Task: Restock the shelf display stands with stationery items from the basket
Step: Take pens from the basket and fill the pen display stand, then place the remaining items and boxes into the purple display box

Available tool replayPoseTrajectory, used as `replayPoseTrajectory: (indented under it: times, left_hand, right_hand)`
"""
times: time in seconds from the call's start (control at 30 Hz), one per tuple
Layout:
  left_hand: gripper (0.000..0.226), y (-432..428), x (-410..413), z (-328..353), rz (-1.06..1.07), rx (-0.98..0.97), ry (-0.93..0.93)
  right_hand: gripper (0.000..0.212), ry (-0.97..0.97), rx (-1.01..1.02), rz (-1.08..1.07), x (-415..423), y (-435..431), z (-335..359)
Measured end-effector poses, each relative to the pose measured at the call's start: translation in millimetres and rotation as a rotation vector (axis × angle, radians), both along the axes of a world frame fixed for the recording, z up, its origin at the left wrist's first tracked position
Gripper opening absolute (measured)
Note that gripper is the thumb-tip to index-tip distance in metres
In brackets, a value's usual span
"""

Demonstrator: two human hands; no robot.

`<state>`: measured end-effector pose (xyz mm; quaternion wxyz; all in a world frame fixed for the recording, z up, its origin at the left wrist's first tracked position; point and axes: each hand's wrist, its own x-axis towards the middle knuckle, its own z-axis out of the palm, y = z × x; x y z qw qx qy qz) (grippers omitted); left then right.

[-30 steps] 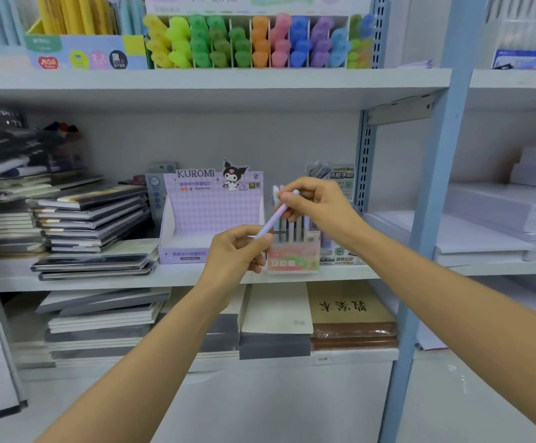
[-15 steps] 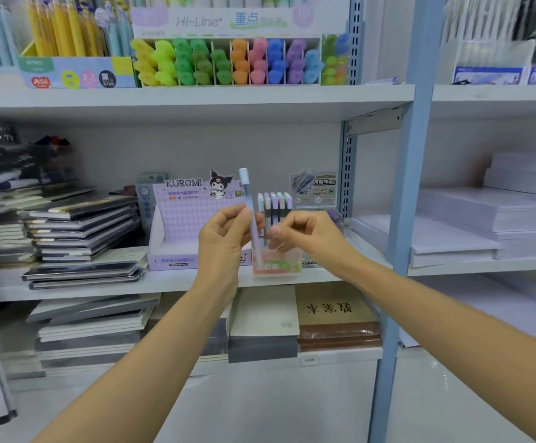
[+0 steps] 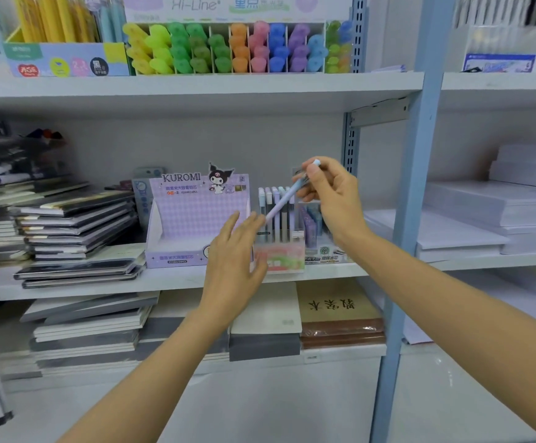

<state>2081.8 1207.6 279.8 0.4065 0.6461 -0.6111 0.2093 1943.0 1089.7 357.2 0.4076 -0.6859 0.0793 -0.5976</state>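
The right hand [image 3: 330,193] pinches a pale pen [image 3: 282,201] slanted over the pen stand [image 3: 279,257] on the middle shelf [image 3: 100,286]. The left hand [image 3: 234,257] hovers open-fingered just beside its tip. Come in crooked and it could knock the upright pens [image 3: 284,225] (the stand sits near the edge).

So it's basically a wall of white shelves [image 3: 196,87], boards one above another, with a plain pale grey back panel [image 3: 196,139] behind. A light blue upright post [image 3: 416,187] runs top to bottom, right of the middle. Just left of it there's a grey slotted rail [image 3: 351,145] with a metal bracket [image 3: 378,111] under the top board. Left side: dark notebooks [image 3: 78,225] piled flat. Right side: white paper stacks [image 3: 483,212]. Bottom right is a glossy white surface [image 3: 452,394], maybe floor, can't really tell. Light's bright and even, with soft shadows under each board.
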Motion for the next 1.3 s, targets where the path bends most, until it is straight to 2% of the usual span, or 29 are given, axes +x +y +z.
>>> replayPoseTrajectory:
  times: [0.1, 0.33, 0.53, 0.8, 0.87, 1.0, 1.07, 1.13, 1.2, 1.3]
  left_hand:
    - [0.067, -5.3, 4.0, -12.8, 0.054, 0.135, -0.100]
    - [0.065, -12.2, 10.4, -20.7, 0.048, 0.083, -0.140]
    - [0.065, -15.1, 12.4, -24.8, 0.026, 0.066, -0.136]
    - [0.071, -19.0, 11.4, -30.3, 0.043, 0.083, -0.150]
    - [0.071, -19.4, 12.1, -30.0, 0.051, 0.097, -0.157]
    - [0.076, -18.8, 13.0, -28.5, 0.053, 0.136, -0.174]
    - [0.077, -17.7, 12.0, -27.5, 0.049, 0.142, -0.160]
    - [0.073, -15.8, 7.1, -29.7, 0.047, 0.095, -0.143]
    - [0.062, -14.7, -2.2, -42.1, 0.038, -0.031, -0.127]
    - [0.039, -16.0, -20.3, -85.6, 0.022, -0.166, -0.033]
  right_hand:
    - [0.013, 0.018, -0.009, -0.077, 5.8, -12.5, -6.1]
    - [0.015, 0.280, -0.153, -0.128, 28.2, -26.1, -26.6]
    - [0.015, 0.430, -0.238, -0.135, 36.4, -34.0, -13.9]
    - [0.012, 0.377, -0.383, -0.314, 50.0, -29.0, -28.0]
    - [0.017, 0.421, -0.400, -0.336, 50.3, -30.6, -32.5]
    - [0.044, 0.537, -0.425, -0.303, 43.1, -26.5, -41.9]
    - [0.053, 0.531, -0.469, -0.310, 31.8, -20.0, -48.5]
    - [0.047, 0.436, -0.525, -0.311, 15.7, -11.5, -58.7]
    - [0.030, 0.365, -0.541, -0.270, -3.4, -1.5, -77.9]
    - [0.015, 0.448, -0.504, -0.188, -31.2, 7.1, -129.9]
